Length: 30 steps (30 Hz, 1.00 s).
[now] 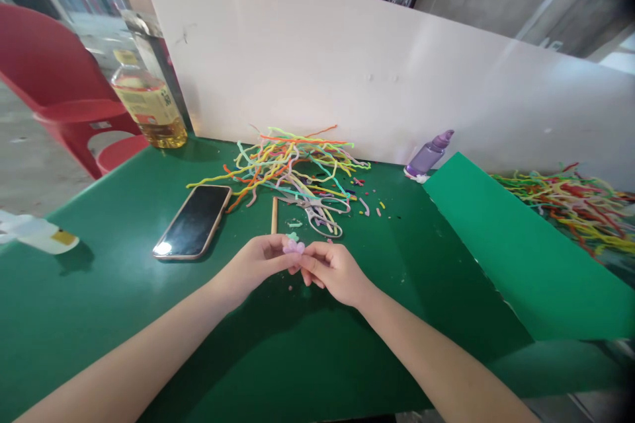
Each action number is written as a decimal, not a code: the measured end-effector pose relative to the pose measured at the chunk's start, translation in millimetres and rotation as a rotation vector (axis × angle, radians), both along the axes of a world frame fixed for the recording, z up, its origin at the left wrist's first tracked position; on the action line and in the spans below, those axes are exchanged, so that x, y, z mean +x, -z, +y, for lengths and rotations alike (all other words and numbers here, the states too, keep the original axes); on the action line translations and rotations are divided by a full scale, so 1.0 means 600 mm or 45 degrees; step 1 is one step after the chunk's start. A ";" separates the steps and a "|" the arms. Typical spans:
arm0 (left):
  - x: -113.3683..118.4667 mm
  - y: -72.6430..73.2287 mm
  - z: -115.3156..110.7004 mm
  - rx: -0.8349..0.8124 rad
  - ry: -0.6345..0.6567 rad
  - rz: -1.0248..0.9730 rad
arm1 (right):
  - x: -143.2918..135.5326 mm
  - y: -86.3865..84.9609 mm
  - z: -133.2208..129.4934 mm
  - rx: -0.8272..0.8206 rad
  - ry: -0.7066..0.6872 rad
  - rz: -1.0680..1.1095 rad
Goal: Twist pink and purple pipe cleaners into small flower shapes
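Note:
Between my fingertips is a small lilac piece shaped like a flower [294, 247], fuzzy like pipe cleaner. My left hand [260, 261] pinches it from the left, and my right hand [336, 269] pinches it from the right. Just behind it shows a mint-green fuzzy bit [293, 236]; whether it is joined to the lilac one I cannot tell. Beyond my hands lie grey-handled scissors [322, 211] and a thin wooden stick [274, 215]. A loose heap of coloured pipe cleaners [297, 158] spreads behind them.
A phone [194, 221] lies left of my hands on the green table [114, 304]. An oil bottle [149, 102], a purple glue bottle [427, 155] and a white bottle [42, 232] stand or lie around. At right, a green board [530, 251] borders more pipe cleaners [570, 201].

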<state>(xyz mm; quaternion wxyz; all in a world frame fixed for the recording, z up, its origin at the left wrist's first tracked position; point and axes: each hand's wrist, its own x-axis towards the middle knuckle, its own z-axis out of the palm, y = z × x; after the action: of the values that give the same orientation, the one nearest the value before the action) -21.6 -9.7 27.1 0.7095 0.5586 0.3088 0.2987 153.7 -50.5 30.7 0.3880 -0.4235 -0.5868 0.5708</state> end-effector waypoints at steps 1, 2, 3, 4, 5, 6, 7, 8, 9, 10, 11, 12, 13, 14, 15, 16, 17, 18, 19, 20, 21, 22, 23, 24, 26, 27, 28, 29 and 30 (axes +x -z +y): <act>-0.001 0.000 0.002 0.011 -0.007 0.020 | -0.001 0.001 0.000 0.001 0.012 -0.002; -0.002 0.001 0.003 0.013 -0.014 0.023 | -0.002 0.002 -0.001 -0.010 0.021 0.008; -0.002 0.001 0.004 0.009 -0.018 0.009 | -0.003 0.004 -0.001 -0.034 0.024 0.035; -0.003 0.000 0.004 0.006 -0.016 -0.021 | -0.005 0.007 -0.002 -0.076 0.021 0.088; -0.003 -0.001 0.004 0.011 -0.006 -0.061 | -0.008 0.009 -0.003 -0.132 0.012 0.165; -0.004 -0.003 0.004 0.027 0.012 -0.105 | -0.011 0.011 -0.005 -0.200 -0.001 0.263; -0.005 -0.006 0.003 0.064 0.034 -0.141 | -0.014 0.013 -0.007 -0.270 -0.021 0.369; -0.006 -0.008 0.002 0.121 0.058 -0.167 | -0.017 0.014 -0.010 -0.338 -0.056 0.468; -0.008 -0.010 0.002 0.192 0.089 -0.183 | -0.019 0.015 -0.012 -0.397 -0.113 0.541; -0.009 -0.011 0.001 0.262 0.123 -0.191 | -0.020 0.015 -0.015 -0.433 -0.183 0.579; -0.010 -0.012 0.001 0.318 0.149 -0.196 | -0.020 0.014 -0.016 -0.437 -0.246 0.574; -0.010 -0.011 0.001 0.347 0.154 -0.203 | -0.019 0.012 -0.017 -0.400 -0.274 0.523; -0.010 -0.010 0.001 0.345 0.139 -0.208 | -0.017 0.009 -0.016 -0.314 -0.249 0.420; -0.009 -0.008 0.002 0.316 0.108 -0.206 | -0.013 0.007 -0.015 -0.177 -0.163 0.273; -0.007 -0.007 0.003 0.273 0.066 -0.193 | -0.008 0.004 -0.012 0.012 -0.029 0.085; -0.004 -0.005 0.004 0.226 0.021 -0.169 | -0.003 0.003 -0.009 0.235 0.118 -0.132; -0.002 -0.004 0.005 0.177 -0.017 -0.136 | 0.004 0.002 -0.005 0.472 0.249 -0.351; 0.001 -0.003 0.006 0.124 -0.049 -0.100 | 0.009 0.003 -0.002 0.708 0.322 -0.546; 0.004 -0.004 0.006 0.063 -0.071 -0.070 | 0.015 0.006 0.001 0.898 0.358 -0.714; 0.006 -0.005 0.005 -0.005 -0.083 -0.052 | 0.019 0.009 0.003 1.055 0.366 -0.852; 0.008 -0.007 0.002 -0.073 -0.078 -0.044 | 0.023 0.013 0.003 1.179 0.355 -0.963; 0.009 -0.010 0.000 -0.129 -0.056 -0.045 | 0.025 0.017 0.003 1.271 0.340 -1.050; 0.010 -0.013 -0.004 -0.164 -0.029 -0.052 | 0.026 0.020 0.003 1.343 0.325 -1.116; 0.011 -0.016 -0.007 -0.169 -0.010 -0.059 | 0.026 0.021 0.001 1.397 0.312 -1.166; 0.012 -0.019 -0.012 -0.113 -0.003 -0.030 | 0.026 0.021 -0.002 1.461 0.289 -1.237; 0.012 -0.019 -0.013 -0.071 -0.007 0.000 | 0.026 0.019 -0.004 1.477 0.274 -1.261; 0.013 -0.018 -0.014 -0.035 -0.010 0.028 | 0.026 0.015 -0.006 1.488 0.258 -1.280; 0.013 -0.015 -0.013 -0.015 -0.006 0.050 | 0.026 0.012 -0.008 1.497 0.245 -1.294; 0.013 -0.012 -0.012 -0.013 0.001 0.061 | 0.026 0.008 -0.009 1.509 0.233 -1.304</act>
<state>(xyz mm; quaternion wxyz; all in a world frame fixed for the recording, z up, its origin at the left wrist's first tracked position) -14.0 -17.1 34.2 0.7049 0.5619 0.3270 0.2835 169.5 -55.8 26.0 0.2758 -0.4028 -0.8618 -0.1374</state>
